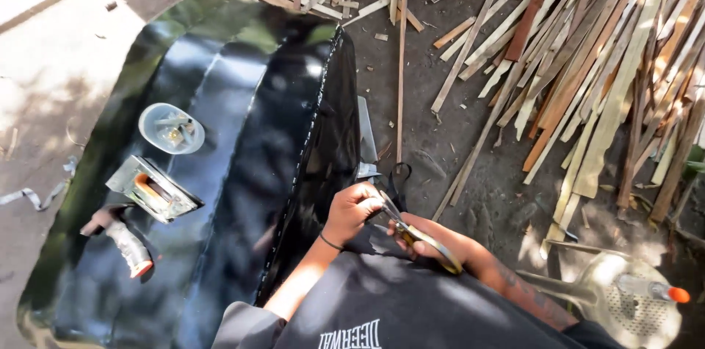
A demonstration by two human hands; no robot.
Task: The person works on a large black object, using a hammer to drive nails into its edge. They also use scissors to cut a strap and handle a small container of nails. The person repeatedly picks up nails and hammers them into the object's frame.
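Fingers of the right hand (426,242) are curled through the yellow handles of the scissors (411,234), blades slanting up-left towards the left hand (355,209), which is closer and pinches the edge of the black sheet (242,151) spread leftward over the dirt.

Bare dirt (440,151) lies open between black sheet (242,151) and wood strips (587,63).
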